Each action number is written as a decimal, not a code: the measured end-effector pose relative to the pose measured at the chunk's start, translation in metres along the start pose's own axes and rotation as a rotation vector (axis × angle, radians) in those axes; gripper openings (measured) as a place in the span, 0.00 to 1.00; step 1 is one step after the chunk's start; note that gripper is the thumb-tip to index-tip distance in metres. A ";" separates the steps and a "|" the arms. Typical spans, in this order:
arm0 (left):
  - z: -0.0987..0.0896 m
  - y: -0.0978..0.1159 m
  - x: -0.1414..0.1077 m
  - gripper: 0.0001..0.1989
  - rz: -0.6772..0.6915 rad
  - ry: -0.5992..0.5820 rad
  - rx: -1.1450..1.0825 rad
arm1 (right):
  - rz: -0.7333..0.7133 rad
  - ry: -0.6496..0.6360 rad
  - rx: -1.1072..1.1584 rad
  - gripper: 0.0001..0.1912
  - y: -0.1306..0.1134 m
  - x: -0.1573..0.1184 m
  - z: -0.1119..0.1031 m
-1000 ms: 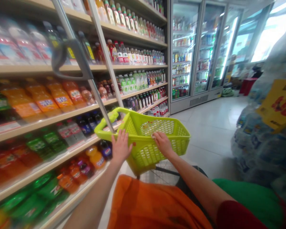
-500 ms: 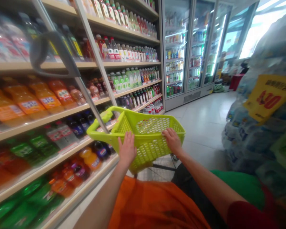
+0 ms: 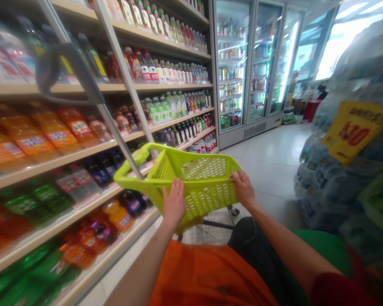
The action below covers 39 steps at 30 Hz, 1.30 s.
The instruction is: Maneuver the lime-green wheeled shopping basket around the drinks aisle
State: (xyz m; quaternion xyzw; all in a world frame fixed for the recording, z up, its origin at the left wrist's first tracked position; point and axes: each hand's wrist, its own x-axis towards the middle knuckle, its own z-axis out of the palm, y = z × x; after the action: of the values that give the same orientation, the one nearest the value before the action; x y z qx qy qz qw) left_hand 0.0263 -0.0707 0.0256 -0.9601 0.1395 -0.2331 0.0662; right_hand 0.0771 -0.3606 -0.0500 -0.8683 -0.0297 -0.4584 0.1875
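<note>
A lime-green shopping cart (image 3: 210, 202) with perforated plastic walls stands in front of me, and no goods show in the visible part of its basket. My left hand (image 3: 175, 204) lies against the near side wall just below the rim, fingers stretched out and thumb apart. At the front end of the basket, my right hand (image 3: 244, 189) has its fingers curled over the rim. The cart's handle end points left, close to the shelves. A metal pole (image 3: 124, 146) with a grey looped grip (image 3: 72, 78) rises from that end.
Shelves (image 3: 115, 187) full of drink bottles line the left side. Glass-door coolers (image 3: 232, 72) stand at the back. Wrapped bottle packs (image 3: 328, 165) with a yellow price sign (image 3: 357, 131) are stacked on the right. Tiled floor (image 3: 271, 170) runs between them.
My right hand has slid along the rim to the front corner, its fingers now hooked over it. My left hand has shifted slightly right along the side. The view has turned a little rightward.
</note>
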 end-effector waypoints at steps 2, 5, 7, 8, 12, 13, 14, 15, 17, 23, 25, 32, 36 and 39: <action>0.001 0.002 0.001 0.34 -0.018 0.010 -0.005 | 0.068 0.027 -0.013 0.20 0.012 -0.001 -0.002; 0.001 0.005 0.003 0.34 -0.027 0.019 -0.005 | 0.036 0.044 0.040 0.21 -0.002 -0.002 0.003; 0.000 0.005 0.005 0.34 -0.028 0.017 0.001 | -0.049 0.032 0.093 0.22 -0.025 -0.001 0.011; -0.001 0.005 0.005 0.34 -0.028 0.012 0.006 | -0.091 0.022 0.111 0.22 -0.036 0.000 0.014; -0.004 0.003 0.006 0.33 -0.023 -0.012 0.018 | -0.127 -0.012 0.114 0.20 -0.046 0.004 0.017; -0.005 0.003 0.006 0.33 -0.023 -0.014 0.019 | -0.099 -0.010 0.106 0.20 -0.039 0.004 0.014; -0.006 0.003 0.006 0.33 -0.023 -0.015 0.017 | -0.061 -0.001 0.097 0.20 -0.029 0.004 0.011; -0.006 0.003 0.006 0.32 -0.024 -0.016 0.015 | -0.019 0.014 0.088 0.19 -0.018 0.004 0.008; -0.007 0.005 0.006 0.33 -0.031 -0.019 0.007 | 0.051 0.056 0.074 0.19 -0.001 0.003 0.003; -0.008 0.013 0.006 0.33 -0.060 -0.020 -0.018 | -0.059 0.035 0.103 0.20 -0.033 0.005 0.011; -0.009 0.011 0.007 0.33 -0.053 -0.013 -0.024 | -0.137 -0.018 0.104 0.21 -0.052 0.008 0.014; -0.017 -0.023 0.006 0.32 -0.164 0.061 0.016 | -0.123 -0.124 0.022 0.18 -0.031 0.017 0.001; -0.018 -0.035 0.008 0.33 -0.137 0.042 0.033 | -0.078 -0.116 0.003 0.18 -0.007 0.013 -0.005; -0.017 -0.031 0.011 0.33 -0.136 0.022 0.022 | -0.050 -0.089 -0.012 0.17 0.005 0.010 -0.007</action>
State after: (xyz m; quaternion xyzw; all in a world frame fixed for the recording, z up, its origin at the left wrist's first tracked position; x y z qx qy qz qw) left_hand 0.0353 -0.0455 0.0509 -0.9640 0.0719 -0.2492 0.0592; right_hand 0.0788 -0.3688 -0.0396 -0.8879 -0.0570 -0.4239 0.1692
